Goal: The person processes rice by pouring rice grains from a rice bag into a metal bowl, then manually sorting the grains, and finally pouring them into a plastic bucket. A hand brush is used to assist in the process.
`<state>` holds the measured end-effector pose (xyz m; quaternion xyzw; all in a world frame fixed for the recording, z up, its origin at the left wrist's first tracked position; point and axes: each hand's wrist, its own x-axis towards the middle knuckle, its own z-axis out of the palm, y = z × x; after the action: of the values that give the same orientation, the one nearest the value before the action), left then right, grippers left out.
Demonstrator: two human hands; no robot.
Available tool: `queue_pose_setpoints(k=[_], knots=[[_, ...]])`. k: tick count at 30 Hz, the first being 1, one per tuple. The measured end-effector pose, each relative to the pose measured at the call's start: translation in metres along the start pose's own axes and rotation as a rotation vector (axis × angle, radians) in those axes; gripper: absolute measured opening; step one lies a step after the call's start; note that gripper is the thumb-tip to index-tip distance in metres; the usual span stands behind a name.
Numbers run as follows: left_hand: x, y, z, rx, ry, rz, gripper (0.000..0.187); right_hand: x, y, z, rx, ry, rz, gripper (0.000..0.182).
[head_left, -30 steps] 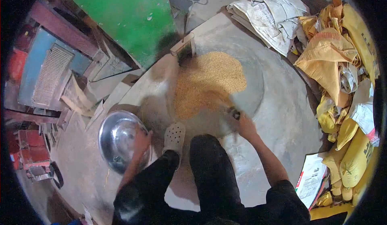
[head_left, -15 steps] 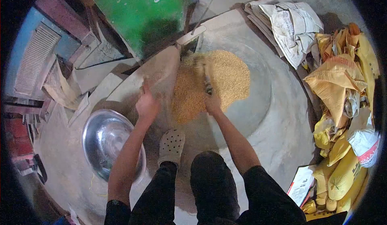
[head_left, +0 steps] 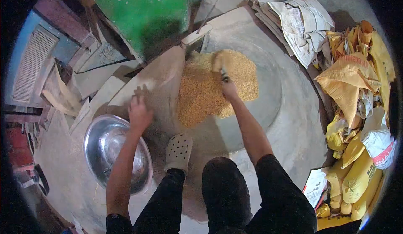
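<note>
A loose pile of golden grain [head_left: 197,91] lies in a shallow round hollow of the concrete floor. My right hand [head_left: 229,90] is closed round the dark handle of a small hand broom [head_left: 220,64]; its tan head is smeared by motion over the upper part of the pile. Left of the grain, my left hand [head_left: 140,113] has its fingers spread over the raised concrete slab [head_left: 166,72], holding nothing. A shiny metal basin [head_left: 94,158] stands on the floor just below that hand, partly covered by my left forearm.
A green panel [head_left: 140,15] rises behind the slab, with a bent metal rod [head_left: 212,9] beside it. Folded white sacks [head_left: 302,26] and a heap of yellow sacks [head_left: 352,83] line the right side. Blue machinery with a perforated plate [head_left: 35,64] stands at the left. My clog [head_left: 179,148] is near the grain.
My right hand and the broom have moved slightly up and to the right over the grain. The left hand has shifted left and down, its fingers now more spread.
</note>
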<state>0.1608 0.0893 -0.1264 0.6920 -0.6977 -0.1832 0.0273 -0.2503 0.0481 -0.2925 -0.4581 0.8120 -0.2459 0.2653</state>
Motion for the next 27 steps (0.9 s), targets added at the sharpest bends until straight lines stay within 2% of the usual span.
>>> queue_pose_setpoints(k=[1, 2, 3, 4, 5, 6, 7, 8, 10, 12, 13, 15, 16, 18, 19, 21, 22, 23, 25, 27], knots=[[-0.001, 0.006, 0.007, 0.08, 0.027, 0.137, 0.079, 0.002, 0.0, -0.004, 0.032, -0.107, 0.044, 0.034], [-0.002, 0.009, 0.012, 0.162, 0.051, 0.27, 0.088, 0.001, 0.005, -0.016, 0.123, -0.135, -0.069, 0.033], [0.002, 0.012, 0.015, 0.164, 0.051, 0.269, 0.088, -0.001, -0.002, -0.029, 0.167, -0.15, -0.125, 0.032], [0.006, 0.016, 0.016, 0.248, -0.12, 0.249, 0.097, -0.003, -0.009, -0.042, 0.211, -0.168, -0.18, 0.032], [0.008, 0.018, 0.02, 0.332, -0.296, 0.231, 0.107, -0.009, -0.034, -0.069, 0.269, -0.05, 0.099, 0.032], [0.008, 0.017, 0.023, 0.333, -0.298, 0.235, 0.107, -0.013, -0.048, -0.085, 0.324, 0.074, 0.376, 0.032], [0.011, 0.015, 0.026, 0.348, -0.395, 0.253, 0.113, -0.006, -0.032, -0.075, 0.328, 0.078, 0.375, 0.032], [0.013, 0.014, 0.028, 0.365, -0.491, 0.268, 0.119, 0.0, -0.009, -0.051, 0.146, 0.153, 0.302, 0.033], [0.013, 0.012, 0.039, 0.435, -0.526, 0.279, 0.122, 0.014, 0.039, -0.004, -0.218, 0.296, 0.15, 0.034], [0.01, 0.01, 0.048, 0.503, -0.568, 0.292, 0.125, 0.015, 0.052, 0.009, -0.365, 0.275, -0.127, 0.035], [0.007, 0.008, 0.052, 0.509, -0.507, 0.297, 0.124, 0.008, 0.037, -0.016, -0.366, 0.274, -0.121, 0.035], [0.003, 0.004, 0.062, 0.518, -0.451, 0.304, 0.124, -0.006, -0.02, -0.096, 0.359, -0.487, 0.239, 0.034], [0.004, 0.001, 0.068, 0.523, -0.394, 0.311, 0.124, -0.002, -0.023, -0.099, 0.362, -0.488, 0.242, 0.034], [-0.001, 0.004, 0.07, 0.53, -0.345, 0.321, 0.125, 0.007, -0.025, -0.103, 0.361, 0.048, 0.369, 0.031], [-0.001, 0.013, 0.062, 0.532, -0.378, 0.304, 0.122, 0.02, -0.01, -0.085, 0.358, 0.207, 0.417, 0.028], [0.002, 0.013, 0.062, 0.547, -0.407, 0.287, 0.12, 0.049, 0.059, -0.007, 0.197, 0.347, -0.187, 0.026], [0.003, 0.007, 0.075, 0.551, -0.31, 0.297, 0.117, 0.041, 0.047, 0.005, 0.1, 0.426, -0.467, 0.025], [0.003, 0.001, 0.088, 0.551, -0.22, 0.309, 0.115, 0.037, 0.045, -0.004, 0.273, 0.125, -0.28, 0.025], [-0.003, 0.023, 0.064, 0.562, -0.268, 0.314, 0.112, -0.018, -0.055, -0.076, 0.45, -0.391, 0.263, 0.023], [-0.001, 0.025, 0.068, 0.569, -0.307, 0.309, 0.11, 0.015, -0.025, -0.061, 0.38, -0.152, 0.253, 0.03]])
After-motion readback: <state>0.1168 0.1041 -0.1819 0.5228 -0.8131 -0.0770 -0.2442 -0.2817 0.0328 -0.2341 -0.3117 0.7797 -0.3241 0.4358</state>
